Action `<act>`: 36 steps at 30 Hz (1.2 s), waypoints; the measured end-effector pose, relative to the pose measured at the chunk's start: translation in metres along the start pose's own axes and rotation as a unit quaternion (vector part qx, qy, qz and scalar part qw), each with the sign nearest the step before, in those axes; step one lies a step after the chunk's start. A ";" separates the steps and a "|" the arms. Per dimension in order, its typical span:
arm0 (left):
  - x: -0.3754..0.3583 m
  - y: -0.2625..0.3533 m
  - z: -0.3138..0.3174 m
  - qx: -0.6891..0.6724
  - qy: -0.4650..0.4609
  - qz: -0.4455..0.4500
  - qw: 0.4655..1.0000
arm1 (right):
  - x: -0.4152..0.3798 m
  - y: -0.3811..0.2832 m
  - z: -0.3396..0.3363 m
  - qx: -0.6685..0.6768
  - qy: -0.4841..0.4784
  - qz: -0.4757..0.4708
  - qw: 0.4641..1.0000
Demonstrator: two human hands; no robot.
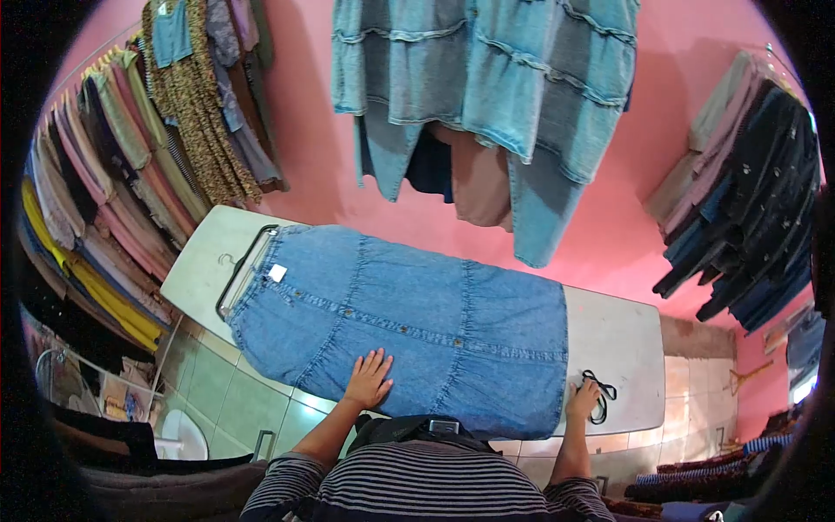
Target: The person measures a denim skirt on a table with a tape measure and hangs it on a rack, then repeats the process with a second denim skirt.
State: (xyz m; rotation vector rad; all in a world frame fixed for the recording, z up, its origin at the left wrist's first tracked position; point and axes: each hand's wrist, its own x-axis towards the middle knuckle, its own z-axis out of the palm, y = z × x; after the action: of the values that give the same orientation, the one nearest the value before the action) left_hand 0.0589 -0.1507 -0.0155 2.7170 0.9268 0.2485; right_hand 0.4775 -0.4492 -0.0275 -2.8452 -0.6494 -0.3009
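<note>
A blue denim skirt (pixel 409 296) lies spread out on a long white table (pixel 613 322). It has gathered tiers, a button front and a small white tag (pixel 277 272) near its waist. The waist end meets a black clip hanger (pixel 246 274) at the left. My left hand (pixel 370 378) rests flat on the skirt's near side, fingers spread. Beyond the skirt's hem, my right hand (pixel 583 399) is at the table's right part, its fingers curled at a thin looped black strap (pixel 602 385). The strap partly passes behind the fingers.
Denim garments (pixel 487 78) hang on the pink wall above the table. Racks of clothes (pixel 113 174) stand at the left, and dark garments (pixel 748 200) hang at the right. A round white stool (pixel 184 431) stands on the tiled floor, lower left. Folded clothes (pixel 704 483) lie lower right.
</note>
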 end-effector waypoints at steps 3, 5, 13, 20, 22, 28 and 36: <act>-0.012 -0.005 -0.007 -0.007 0.000 0.015 1.000 | 0.003 -0.001 0.002 -0.059 0.012 0.010 0.998; -0.020 -0.009 -0.013 -0.026 -0.005 0.030 0.999 | 0.006 0.002 0.005 -0.066 0.034 -0.006 0.997; -0.066 -0.076 -0.033 -0.197 0.098 0.014 0.975 | -0.006 -0.068 -0.017 0.057 0.218 0.023 0.974; -0.088 -0.197 -0.086 -0.112 0.354 -0.194 0.908 | -0.053 -0.202 0.023 0.227 0.017 0.017 0.974; -0.084 -0.244 -0.107 -0.051 0.405 -0.214 0.887 | -0.069 -0.238 0.019 0.170 0.051 -0.009 0.984; -0.062 -0.409 -0.105 0.062 0.435 -0.280 0.854 | -0.107 -0.279 -0.018 0.115 -0.070 -0.019 0.991; -0.006 -0.418 -0.139 0.038 0.135 -0.423 0.895 | -0.169 -0.292 -0.013 0.152 -0.097 -0.041 0.983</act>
State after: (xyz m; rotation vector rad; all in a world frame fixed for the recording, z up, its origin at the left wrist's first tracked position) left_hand -0.2194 0.1903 -0.0080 2.0880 2.1063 0.4066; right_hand 0.1965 -0.2634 -0.0105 -2.5772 -0.7769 0.0625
